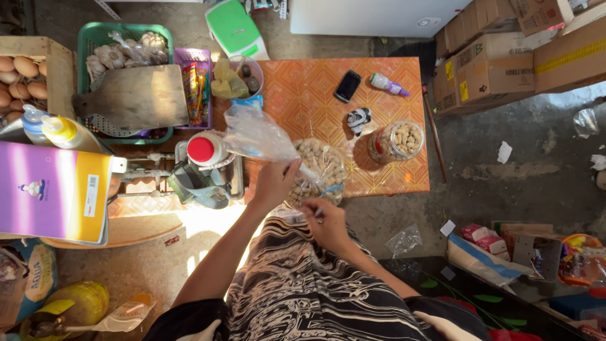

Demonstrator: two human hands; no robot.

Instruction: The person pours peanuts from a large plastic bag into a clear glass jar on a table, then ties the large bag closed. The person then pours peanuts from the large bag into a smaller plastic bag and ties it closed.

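Observation:
My left hand [273,183] holds up an empty clear plastic bag [255,136] by its edge, over the near side of an orange patterned table [385,170]. My right hand [325,221] is closed on a thin small object near my lap; what it is cannot be told. Between my hands lies a large clear bag of peanuts [322,169] on the table's near edge. A smaller clear bag filled with peanuts [398,140] stands to the right of it.
On the table lie a black phone [347,86], a small white bottle [387,83] and a black-and-white item [358,119]. Left: a red-capped bottle [205,150], green basket [88,35] with cutting board [136,98], eggs [22,79]. Cardboard boxes [499,63] at right.

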